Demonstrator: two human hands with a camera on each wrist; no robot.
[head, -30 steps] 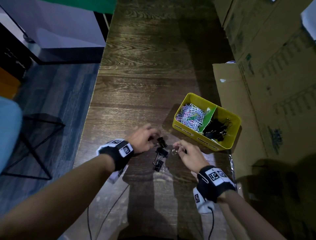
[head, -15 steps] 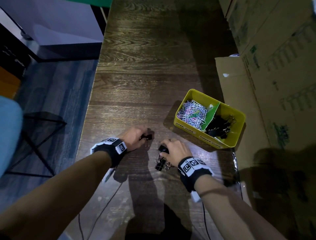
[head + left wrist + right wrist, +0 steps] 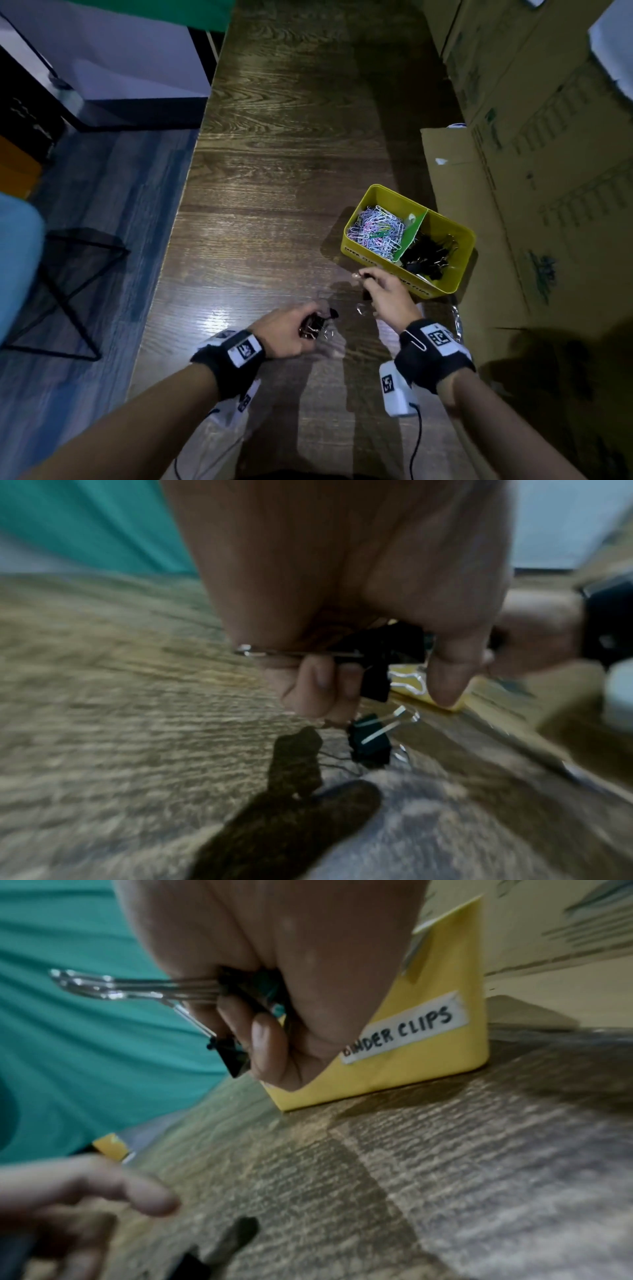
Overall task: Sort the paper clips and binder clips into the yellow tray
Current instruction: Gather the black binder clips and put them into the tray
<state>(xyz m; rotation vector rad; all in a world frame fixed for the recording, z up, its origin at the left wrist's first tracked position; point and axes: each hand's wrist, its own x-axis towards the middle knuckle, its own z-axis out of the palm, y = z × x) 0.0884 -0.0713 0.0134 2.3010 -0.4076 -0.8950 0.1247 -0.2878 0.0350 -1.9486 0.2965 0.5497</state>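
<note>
Left hand clenched around black binder clips above the worktop, right hand gripping binder clips just beside the yellow tray, paper clips in its left compartment

Setting: makeshift office or storeroom work corner. Evidence: long dark wood-grain table; flattened and stacked cardboard boxes along its right edge; sorted stationery in a yellow tray with 2 compartments, its near wall bearing a handwritten label ending "CLIPS"; grey plank flooring at left; black metal frame legs near left; white panel at far left.
</note>
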